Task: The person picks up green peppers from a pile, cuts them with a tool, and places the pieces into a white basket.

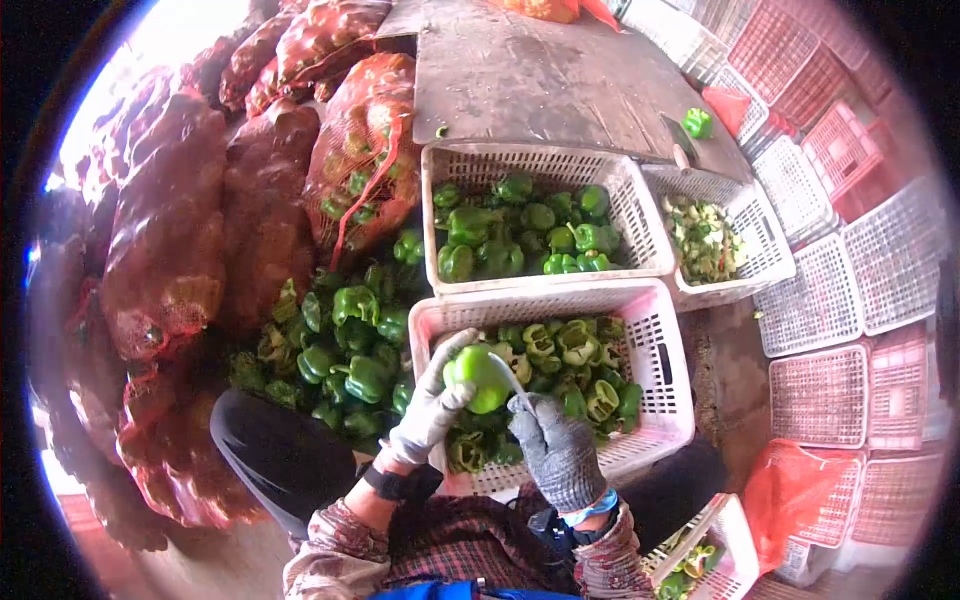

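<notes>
knife [508,375] mostly hidden: handle's inside the r. glove, only a thin pale blade shows. lower-right crate [742,555] cut off by the frame's bottom edge. green pepper [485,384], mid-frame over the front crate [655,375], looks near round w/ its l. side covered, so long axis & stem end can't be told. blade slants up-left along the pepper's r. side. left hand [432,400] (pale glove) curls partway round the pepper; right hand [557,450], gray-gloved, has fingers closed on the knife.

Glossy green pepper [484,382], seemingly whole.
</notes>
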Demonstrator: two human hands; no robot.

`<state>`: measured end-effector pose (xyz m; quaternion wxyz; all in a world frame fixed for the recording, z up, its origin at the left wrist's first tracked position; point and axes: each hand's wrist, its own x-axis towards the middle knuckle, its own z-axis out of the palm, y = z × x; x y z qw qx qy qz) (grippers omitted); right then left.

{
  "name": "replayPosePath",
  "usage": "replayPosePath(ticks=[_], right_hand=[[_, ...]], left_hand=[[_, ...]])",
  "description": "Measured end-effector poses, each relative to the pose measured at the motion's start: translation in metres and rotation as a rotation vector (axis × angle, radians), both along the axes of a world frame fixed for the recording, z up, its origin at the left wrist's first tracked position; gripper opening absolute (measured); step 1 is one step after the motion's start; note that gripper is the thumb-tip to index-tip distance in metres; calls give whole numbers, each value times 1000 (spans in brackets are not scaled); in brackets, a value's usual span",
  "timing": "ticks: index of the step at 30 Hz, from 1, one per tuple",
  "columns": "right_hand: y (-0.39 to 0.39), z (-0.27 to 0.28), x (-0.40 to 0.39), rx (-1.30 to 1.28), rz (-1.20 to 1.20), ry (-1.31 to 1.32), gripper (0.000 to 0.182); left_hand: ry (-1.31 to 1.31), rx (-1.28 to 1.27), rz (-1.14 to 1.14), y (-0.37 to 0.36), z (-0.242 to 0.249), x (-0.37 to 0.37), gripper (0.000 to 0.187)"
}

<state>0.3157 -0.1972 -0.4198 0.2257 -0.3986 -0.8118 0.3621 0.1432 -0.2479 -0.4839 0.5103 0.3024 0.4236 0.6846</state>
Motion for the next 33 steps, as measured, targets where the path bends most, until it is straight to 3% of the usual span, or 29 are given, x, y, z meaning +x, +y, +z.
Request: replayPosePath(ticks=[2, 4, 8, 13, 16, 20, 21, 23, 24, 26, 27, 28, 29, 30, 31, 33], right_hand=[[-6, 3, 0, 91, 25, -49, 12], [-12, 4, 2, 110, 27, -87, 16], [-25, 0, 21, -156, 41, -109, 20], [-50, -2, 36, -233, 72, -47, 21], [-64, 2, 48, -444, -105, -29, 22], [-57, 28, 39, -32, -72, -273, 19], [-56, 16, 44, 159, -71, -81, 18], [-58, 12, 44, -25, -235, 283, 19], [-54, 14, 44, -212, -290, 342, 23], [-42, 14, 43, -523, -328, 317, 33], [-33, 14, 41, -647, -289, 218, 41], [-25, 2, 35, -626, -170, 99, 49], [-19, -9, 26, -399, -84, 421, 61], [-16, -8, 28, -530, -114, 391, 63], [-14, -7, 31, -664, -140, 355, 65], [-15, -24, 36, -660, -116, 312, 63]], left_hand=[[-59, 15, -73, -12, 9, 3, 83], [101, 1, -58, -18, 11, 4, 85], [-53, -35, -102, -26, 20, 9, 85], [-175, -45, 33, -19, 12, 25, 92], [-160, -13, 44, -14, 21, 27, 94], [-257, 41, 29, -6, 6, 24, 88], [-324, 38, 56, -5, 3, 23, 86], [-487, 37, 67, -8, 8, 17, 80], [-480, -8, 121, -9, 5, 14, 83], [-229, -18, -50, -12, 1, 12, 90], [-152, -63, -97, -15, 1, 19, 107], [-160, 13, -240, -15, 10, 25, 106], [-164, 44, -237, -15, 17, 30, 106], [-171, 71, -229, -15, 20, 34, 106], [-10, 64, -233, -17, 16, 32, 105], [316, 51, -241, -18, 5, 25, 102]])
